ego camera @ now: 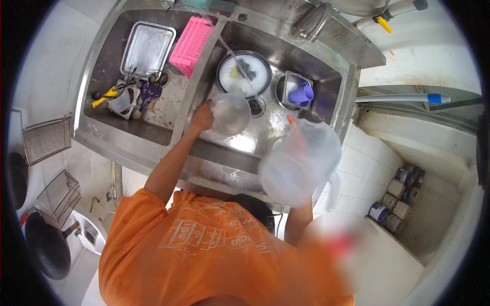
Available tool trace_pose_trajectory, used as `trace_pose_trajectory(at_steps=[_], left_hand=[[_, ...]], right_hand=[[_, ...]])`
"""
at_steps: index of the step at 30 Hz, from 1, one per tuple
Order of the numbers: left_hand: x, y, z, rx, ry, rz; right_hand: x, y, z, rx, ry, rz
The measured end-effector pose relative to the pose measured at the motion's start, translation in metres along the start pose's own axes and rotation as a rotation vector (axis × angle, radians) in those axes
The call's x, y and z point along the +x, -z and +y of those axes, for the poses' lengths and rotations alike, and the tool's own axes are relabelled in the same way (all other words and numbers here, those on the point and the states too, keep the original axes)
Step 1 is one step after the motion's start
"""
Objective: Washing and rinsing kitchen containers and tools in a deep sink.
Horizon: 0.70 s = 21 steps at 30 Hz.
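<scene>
My left hand (203,115) grips the side of a clear plastic jug (231,114), tilted over the right basin (214,147). A large translucent plastic jug (300,164), blurred, is lifted above the front right rim of the sink. My right forearm (299,223) reaches up to it, and the jug mostly hides that hand. Something reddish-orange shows at its upper left; I cannot tell what. Beyond the left hand, a round dark-rimmed pan (231,78) holds white suds and a dark scouring pad (245,69). A purple cup (301,93) lies in a metal container (293,81).
In the left basin (153,128) are a metal tray (148,49), a pink plastic basket (191,46) and a container of utensils (124,100). The faucet (314,25) overhangs the back rim. Wire baskets (48,137) and a wok (48,244) hang at left.
</scene>
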<state>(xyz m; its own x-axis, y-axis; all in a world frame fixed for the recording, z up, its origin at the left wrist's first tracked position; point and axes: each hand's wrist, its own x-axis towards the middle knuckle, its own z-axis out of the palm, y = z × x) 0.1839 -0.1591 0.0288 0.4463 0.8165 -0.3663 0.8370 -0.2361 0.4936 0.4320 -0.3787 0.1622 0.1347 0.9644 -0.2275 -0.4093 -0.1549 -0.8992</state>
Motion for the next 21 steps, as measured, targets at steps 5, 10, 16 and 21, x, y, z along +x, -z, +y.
trace_pose_trajectory(at_steps=[5,10,16,21], left_hand=[[0.009,-0.043,-0.042,0.022,-0.074,-0.169],[0.011,-0.062,-0.069,0.195,-0.552,-0.06],[-0.053,0.042,0.018,-0.149,0.005,-0.008],[-0.068,0.071,0.036,-0.049,-0.106,-0.068]], right_hand=[[0.041,-0.024,0.026,-0.566,0.135,0.406],[0.054,-0.039,0.024,-1.0,0.117,0.268],[0.04,-0.045,-0.002,-0.858,0.01,0.393],[0.008,-0.038,-0.026,-0.579,-0.12,0.495]])
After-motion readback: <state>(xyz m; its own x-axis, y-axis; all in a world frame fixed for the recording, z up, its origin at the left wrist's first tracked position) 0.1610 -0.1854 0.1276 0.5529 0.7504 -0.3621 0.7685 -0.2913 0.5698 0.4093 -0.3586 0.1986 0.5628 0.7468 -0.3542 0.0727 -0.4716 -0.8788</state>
